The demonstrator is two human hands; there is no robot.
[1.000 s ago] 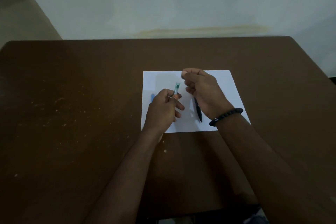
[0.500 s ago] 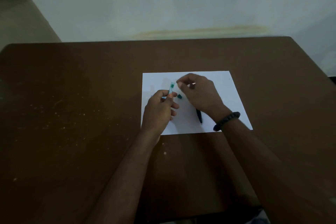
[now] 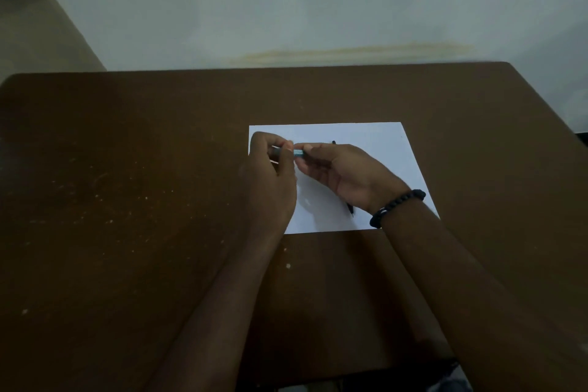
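Surface [image 3: 127,200] of brown wood carries a white paper sheet [image 3: 366,137]. Above its far-left corner the left hand [image 3: 270,181] and right hand [image 3: 346,172] each pinch one end of a small teal pen [image 3: 298,153], which lies with its long axis left to right, equally near both hands. No writing can be read.

both forearms are stretched from the near edge of the tabletop [image 3: 127,200] toward its middle and are angled in toward each other. the left hand [image 3: 270,181] is curled, back turned up, and one end of a teal pen [image 3: 298,153] is pinched in its fingers. the other end is pinched by the fingertips of the right hand [image 3: 346,175].
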